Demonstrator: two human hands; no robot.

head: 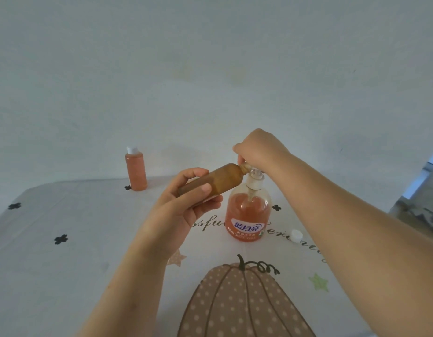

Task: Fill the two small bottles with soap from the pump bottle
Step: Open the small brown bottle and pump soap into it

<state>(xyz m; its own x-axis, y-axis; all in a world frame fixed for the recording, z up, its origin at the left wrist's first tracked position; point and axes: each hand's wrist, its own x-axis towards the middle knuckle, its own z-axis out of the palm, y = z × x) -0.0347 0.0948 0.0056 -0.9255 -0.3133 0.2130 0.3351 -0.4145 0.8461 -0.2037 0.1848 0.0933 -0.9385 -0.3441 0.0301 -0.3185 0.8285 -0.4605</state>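
Your left hand [186, 203] grips the uncapped small bottle [218, 181] round its lower half, thumb across the near side and fingers curled behind. The bottle lies tilted close to level. Its base points toward you and to the left, and its open neck is up against the spout of the pump head [255, 177]. Its wall looks brownish and clouded, and you cannot read the soap level inside.

Your right hand [259, 149] sits on top of the pump head, knuckles up and wrist bent down, with the fingers curled down around it. The fingertips are mostly hidden under the hand, so you cannot tell how they lie on the spout. Your right forearm comes in from the lower right, high above the table. Your left forearm rises from the bottom edge, wrist turned so the palm faces right.

The pump bottle [247, 215] stands upright on the tablecloth [64, 263], just right of your left hand, holding orange soap to about its shoulder.

There are two small bottles. One is in your grip. The other, the capped small bottle [136, 172], is full of orange soap and stands upright at the far left edge, well apart from both hands. There is one pump bottle. One loose white cap [295, 235] lies on the cloth to the right of the pump bottle.
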